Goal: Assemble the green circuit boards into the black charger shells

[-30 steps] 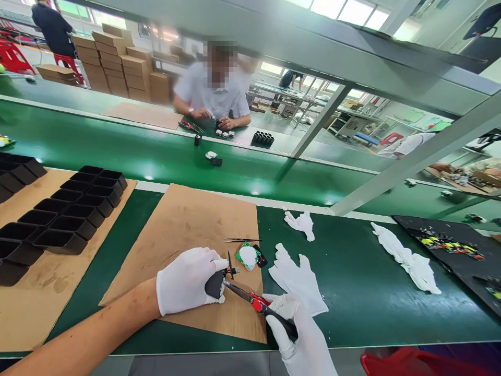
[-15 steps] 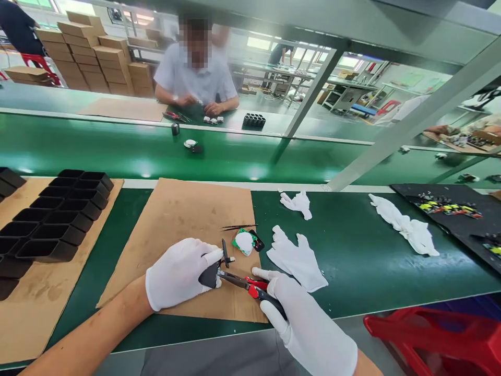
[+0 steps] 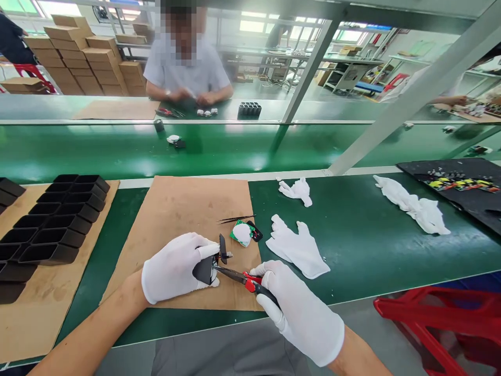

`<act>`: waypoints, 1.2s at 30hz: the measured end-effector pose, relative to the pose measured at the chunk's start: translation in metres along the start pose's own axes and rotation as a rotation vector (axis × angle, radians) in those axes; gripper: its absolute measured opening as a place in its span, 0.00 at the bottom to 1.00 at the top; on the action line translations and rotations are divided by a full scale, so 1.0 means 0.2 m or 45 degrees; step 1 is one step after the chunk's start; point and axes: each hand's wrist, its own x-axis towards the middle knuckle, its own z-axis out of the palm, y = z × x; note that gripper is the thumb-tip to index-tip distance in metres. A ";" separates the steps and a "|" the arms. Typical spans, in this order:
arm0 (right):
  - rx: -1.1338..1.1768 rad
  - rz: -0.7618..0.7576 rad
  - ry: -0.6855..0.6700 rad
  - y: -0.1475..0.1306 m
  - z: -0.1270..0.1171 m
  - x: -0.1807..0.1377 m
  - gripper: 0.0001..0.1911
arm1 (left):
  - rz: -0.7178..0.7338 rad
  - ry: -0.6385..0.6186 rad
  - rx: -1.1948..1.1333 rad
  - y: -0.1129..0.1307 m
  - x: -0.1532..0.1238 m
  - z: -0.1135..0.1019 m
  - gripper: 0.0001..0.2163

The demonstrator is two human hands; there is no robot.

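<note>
My left hand [image 3: 182, 269], in a white glove, is closed around a small black plastic housing [image 3: 203, 270] above the cardboard sheet. A black flap-like part [image 3: 223, 249] stands up at the housing's right end. My right hand [image 3: 297, 308], gloved too, grips red-and-black long-nose pliers [image 3: 250, 282]. The jaws of the pliers reach the open end of the housing; what they pinch there is too small to make out. Just beyond lies a green circuit board [image 3: 242, 233] with a white round piece on it and a black part beside it. Dark tweezers [image 3: 236, 219] rest behind the board.
Black rectangular housings [image 3: 58, 224] stand in rows on cardboard at left. White gloves [image 3: 297, 245] lie to the right of the cardboard sheet [image 3: 188, 203]. A black mat [image 3: 462, 183] holds small coloured parts. Across the green conveyor belt [image 3: 235, 151] sits a co-worker [image 3: 188, 78]. A red stool [image 3: 442, 313] stands lower right.
The view has shifted slightly. Both hands hold the same things, the pliers still at the housing's end. On the belt, the white-and-black piece and dark cylinder appear further left.
</note>
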 end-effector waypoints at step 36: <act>-0.358 0.192 0.154 0.02 -0.19 0.18 0.12 | -0.279 0.184 0.466 -0.17 -0.06 -0.32 0.13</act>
